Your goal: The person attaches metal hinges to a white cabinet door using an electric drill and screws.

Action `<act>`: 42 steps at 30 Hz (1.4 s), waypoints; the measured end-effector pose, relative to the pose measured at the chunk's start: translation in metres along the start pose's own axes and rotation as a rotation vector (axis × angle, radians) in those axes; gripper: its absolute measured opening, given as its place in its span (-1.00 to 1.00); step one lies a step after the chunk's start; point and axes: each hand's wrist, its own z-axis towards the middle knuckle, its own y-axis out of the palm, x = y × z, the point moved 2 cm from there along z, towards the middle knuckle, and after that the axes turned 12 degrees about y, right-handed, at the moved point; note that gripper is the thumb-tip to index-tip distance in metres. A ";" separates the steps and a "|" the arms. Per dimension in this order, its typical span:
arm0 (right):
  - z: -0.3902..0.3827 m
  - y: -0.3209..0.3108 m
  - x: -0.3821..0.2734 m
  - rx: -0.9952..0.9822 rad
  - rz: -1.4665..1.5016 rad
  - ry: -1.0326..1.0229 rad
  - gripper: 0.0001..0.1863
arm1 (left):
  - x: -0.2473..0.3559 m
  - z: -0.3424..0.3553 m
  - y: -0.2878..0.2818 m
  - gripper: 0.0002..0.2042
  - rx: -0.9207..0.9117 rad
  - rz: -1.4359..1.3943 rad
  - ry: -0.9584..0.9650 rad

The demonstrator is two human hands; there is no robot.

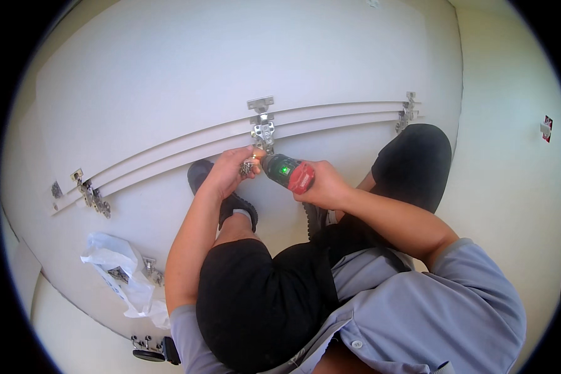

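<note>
My right hand [323, 186] is closed round a cordless drill [287, 173], black and red with a green light on it. The drill's nose points up and left at the middle hinge [263, 131], a silver cabinet hinge on the edges of the stacked white panels. Close to that nose is my left hand [229, 169], its thumb and fingers pinched together. Small shiny metal pieces that look like screws [248, 167] show between its fingers. Whether the drill's tip touches the hinge cannot be made out, as my fingertips partly cover it.
White panels [187, 140] lie stacked in steps across the front. More hinges sit at their left end [92, 194] and right end [406, 112]. To my left is a white plastic bag [126, 274] with hinges by it. Black round-based parts [148, 354] lie at lower left.
</note>
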 end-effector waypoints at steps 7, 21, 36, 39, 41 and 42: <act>-0.005 -0.004 0.007 0.007 -0.019 -0.048 -0.30 | 0.003 -0.002 0.010 -0.61 -0.071 0.035 -0.026; 0.017 -0.012 0.026 0.311 0.036 0.087 -0.37 | -0.004 0.014 -0.003 -0.67 0.163 0.066 0.036; 0.019 -0.012 0.038 0.244 0.055 0.094 -0.40 | 0.000 0.030 0.026 -0.73 0.088 -0.092 0.051; 0.019 -0.011 0.036 0.243 0.034 0.067 -0.36 | 0.012 0.028 0.033 -0.71 0.096 -0.117 0.068; 0.024 -0.008 0.036 0.230 0.005 0.050 -0.32 | 0.017 0.033 0.026 -0.70 0.074 -0.139 0.058; 0.026 -0.007 0.036 0.238 0.011 0.047 -0.33 | 0.020 0.034 0.031 -0.69 0.095 -0.138 0.055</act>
